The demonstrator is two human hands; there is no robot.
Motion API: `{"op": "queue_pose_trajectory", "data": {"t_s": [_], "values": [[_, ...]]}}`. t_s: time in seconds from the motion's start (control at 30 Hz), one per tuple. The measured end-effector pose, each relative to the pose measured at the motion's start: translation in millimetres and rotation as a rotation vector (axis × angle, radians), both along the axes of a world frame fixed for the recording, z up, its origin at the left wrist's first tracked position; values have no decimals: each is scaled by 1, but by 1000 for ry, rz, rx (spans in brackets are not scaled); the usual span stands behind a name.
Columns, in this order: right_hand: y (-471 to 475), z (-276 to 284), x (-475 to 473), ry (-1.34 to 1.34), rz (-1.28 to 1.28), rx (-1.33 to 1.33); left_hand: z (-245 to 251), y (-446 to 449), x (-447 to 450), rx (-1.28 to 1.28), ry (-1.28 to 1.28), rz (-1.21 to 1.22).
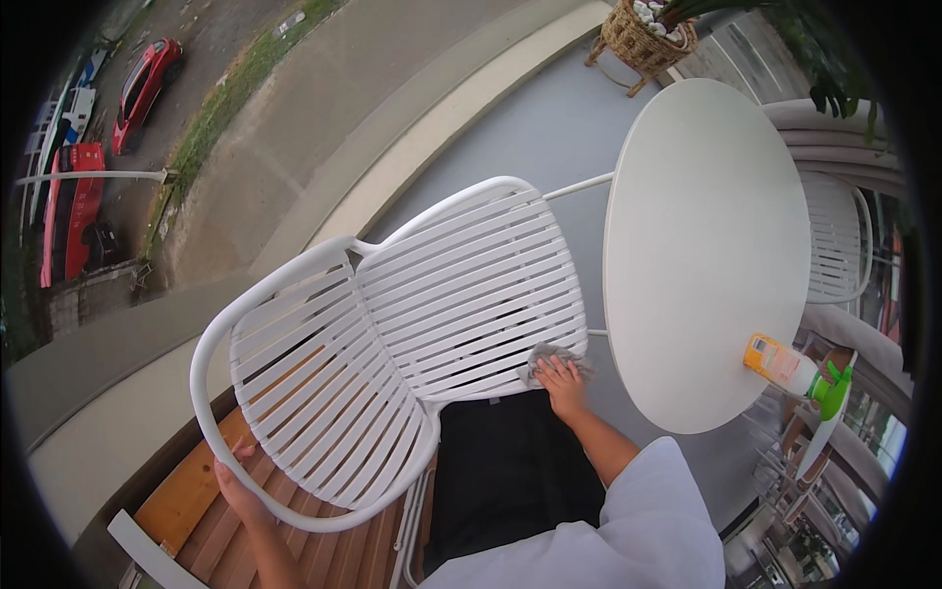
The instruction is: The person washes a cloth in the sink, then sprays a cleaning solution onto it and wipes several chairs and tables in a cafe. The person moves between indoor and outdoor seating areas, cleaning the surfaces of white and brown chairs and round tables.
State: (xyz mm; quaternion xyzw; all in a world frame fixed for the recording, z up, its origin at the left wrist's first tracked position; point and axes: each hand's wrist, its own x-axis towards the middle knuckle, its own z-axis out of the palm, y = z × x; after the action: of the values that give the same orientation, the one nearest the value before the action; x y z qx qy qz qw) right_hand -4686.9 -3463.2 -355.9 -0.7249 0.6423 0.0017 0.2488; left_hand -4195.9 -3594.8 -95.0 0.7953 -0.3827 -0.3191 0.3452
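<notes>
A white slatted chair (471, 294) stands in front of me, its backrest towards the lower left and its seat towards the round table. My left hand (241, 482) grips the tubular top rail of the backrest. Under my right hand (563, 383), a grey cloth (544, 358) lies pressed on the seat's near front corner; my fingers are spread over it. A spray bottle (784, 366) with a green trigger head and an orange label stands on the round white table (706, 258), near its edge.
A wooden slatted bench (294, 545) is at the lower left. Another white chair (839, 235) stands beyond the table. A woven planter (640, 44) with white stones is at the top, near a low ledge (456, 118). More chairs and a table are at the lower right.
</notes>
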Motion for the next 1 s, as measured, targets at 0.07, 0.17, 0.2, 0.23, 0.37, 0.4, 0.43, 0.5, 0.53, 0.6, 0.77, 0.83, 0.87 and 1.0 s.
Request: {"op": "queue_pose_trajectory", "data": {"t_s": [0.07, 0.17, 0.2, 0.23, 0.37, 0.4, 0.43, 0.5, 0.53, 0.6, 0.77, 0.83, 0.87, 1.0], "values": [[17, 7, -9, -61, -180, 30, 2, 1, 2, -24, 54, -3], [31, 32, -12, -622, -877, 206, 2, 2, 12, -62, 85, -17], [32, 48, -13, -1041, -1285, 348, 3, 1, 18, -66, 97, -35], [30, 66, -18, -1451, -1711, 487, 3, 0, 23, -60, 98, -56], [30, 171, -33, -2169, -1413, 675, 12, -15, 31, 16, 127, -2], [31, 196, -31, -2160, -1319, 538, 21, -17, 25, 63, 79, 65], [34, 220, -32, -2195, -1317, 517, 31, -20, 12, -61, -3, 31], [45, 263, -34, -2355, -1122, 417, 59, -32, -30, -197, -182, 77], [52, 281, -35, -2422, -1056, 360, 73, -30, -62, -390, -291, -65], [68, 316, -38, -2534, -823, 210, 98, -25, -145, -516, 70, -388], [109, 371, -68, -2414, -972, -162, 133, 55, -369, 280, 822, -1414], [136, 377, -92, -2299, -1051, -300, 135, 109, -446, 613, 1020, -1402], [153, 376, -106, -2283, -1098, -395, 137, 134, -479, 655, 957, -1306], [252, 367, -177, -2365, -1197, -516, 143, 214, -594, 644, 929, -1226]]}}
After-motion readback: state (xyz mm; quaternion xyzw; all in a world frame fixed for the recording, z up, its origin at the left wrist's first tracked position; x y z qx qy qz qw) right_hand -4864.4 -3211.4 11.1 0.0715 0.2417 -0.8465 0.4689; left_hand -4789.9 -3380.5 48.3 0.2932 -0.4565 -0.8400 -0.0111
